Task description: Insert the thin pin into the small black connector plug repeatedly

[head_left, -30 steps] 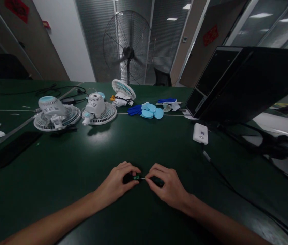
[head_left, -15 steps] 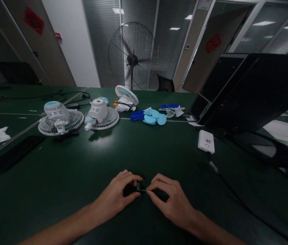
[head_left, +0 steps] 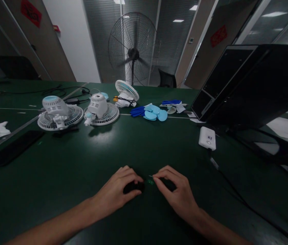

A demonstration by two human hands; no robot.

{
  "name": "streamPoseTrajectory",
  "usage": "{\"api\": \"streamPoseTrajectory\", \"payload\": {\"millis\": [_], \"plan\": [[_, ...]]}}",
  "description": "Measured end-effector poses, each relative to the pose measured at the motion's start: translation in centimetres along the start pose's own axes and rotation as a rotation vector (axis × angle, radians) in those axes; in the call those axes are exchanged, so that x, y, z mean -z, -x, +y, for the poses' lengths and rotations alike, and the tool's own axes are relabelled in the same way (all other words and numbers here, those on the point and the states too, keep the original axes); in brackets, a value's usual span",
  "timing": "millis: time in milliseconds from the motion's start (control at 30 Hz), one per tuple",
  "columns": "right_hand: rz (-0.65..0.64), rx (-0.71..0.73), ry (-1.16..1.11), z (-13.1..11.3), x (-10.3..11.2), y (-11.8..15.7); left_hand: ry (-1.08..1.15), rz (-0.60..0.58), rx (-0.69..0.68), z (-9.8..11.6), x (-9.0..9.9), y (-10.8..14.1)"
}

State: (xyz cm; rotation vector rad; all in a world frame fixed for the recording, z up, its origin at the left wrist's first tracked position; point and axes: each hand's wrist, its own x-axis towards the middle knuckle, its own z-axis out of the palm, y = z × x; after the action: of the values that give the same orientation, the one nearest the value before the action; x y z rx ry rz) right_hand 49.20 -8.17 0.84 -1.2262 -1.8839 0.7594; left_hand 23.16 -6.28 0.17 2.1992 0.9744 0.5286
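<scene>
My right hand pinches a thin, light-coloured piece between thumb and forefinger; it is too small to name. A small green part lies on the dark green table, just left of my right fingertips. On the other side of it, my left hand rests with thumb and forefinger apart, and nothing shows between them. A dark shadow fills the space inside its curled fingers.
Two white fans lie face down at the back left, with a third behind. Light-blue blades lie beside blue gloves. At right are a white power bank with a cable and a black monitor.
The green part has left my left fingers and now lies on the table. My right hand has moved slightly right with the thin piece. The camera view has shifted a little.
</scene>
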Motion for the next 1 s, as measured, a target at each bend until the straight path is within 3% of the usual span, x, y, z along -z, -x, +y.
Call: {"api": "streamPoseTrajectory", "payload": {"millis": [200, 300, 433, 633, 733, 833, 1000], "plan": [[0.144, -0.091, -0.117, 0.5, 0.4, -0.1, -0.209, -0.14, -0.302, 1.8, -0.3, 0.0], [0.135, -0.1, -0.128, 0.5, 0.5, -0.2, -0.253, -0.146, -0.32, 1.6, -0.5, -0.4], [0.097, -0.132, -0.14, 0.3, 0.8, -0.2, -0.359, -0.051, -0.258, -1.4, 1.6, -0.4], [0.053, -0.163, -0.171, 0.5, 1.0, -0.2, -0.483, 0.108, 0.019, -9.6, 10.2, 2.7], [0.035, -0.186, -0.182, 0.6, 1.1, -0.1, -0.5, 0.212, 0.159, -12.9, 13.5, 4.7], [0.033, -0.19, -0.186, 0.7, 1.1, 0.0, -0.491, 0.24, 0.232, -14.3, 14.5, 5.7], [0.019, -0.186, -0.193, 0.7, 1.3, -0.1, -0.492, 0.296, 0.279, -14.0, 14.2, 5.6]]}}
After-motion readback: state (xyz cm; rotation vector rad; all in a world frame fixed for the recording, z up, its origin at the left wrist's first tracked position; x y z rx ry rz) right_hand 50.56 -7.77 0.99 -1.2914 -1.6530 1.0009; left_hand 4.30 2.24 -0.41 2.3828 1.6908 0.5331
